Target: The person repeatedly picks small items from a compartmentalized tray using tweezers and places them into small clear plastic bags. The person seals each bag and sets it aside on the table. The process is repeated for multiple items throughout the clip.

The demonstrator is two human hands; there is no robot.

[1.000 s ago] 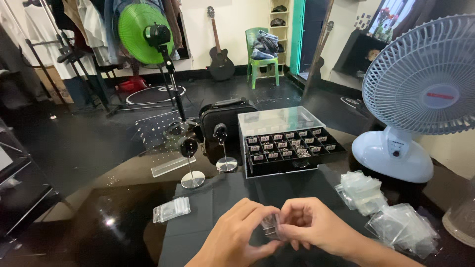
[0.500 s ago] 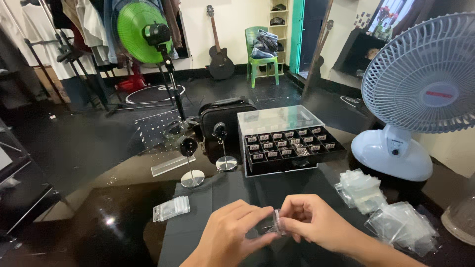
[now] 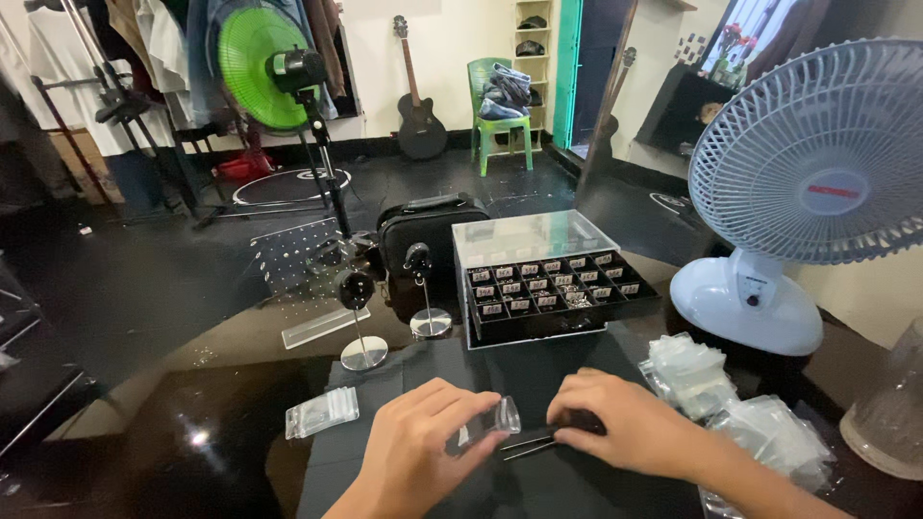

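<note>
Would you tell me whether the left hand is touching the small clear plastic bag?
Touching. The head view shows the left hand pinching the small clear plastic bag between its fingertips, with no gap.

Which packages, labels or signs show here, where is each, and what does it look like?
Small clear bag: pinched in the left hand, flat, see-through.
Stack of small clear bags: on the dark table left of that hand, whitish.
Heap of clear bags: beyond the right hand, crumpled.
Little label cards: rows in the black compartment case, white rectangles.
Red badge: centre of the white fan's grille.
</note>
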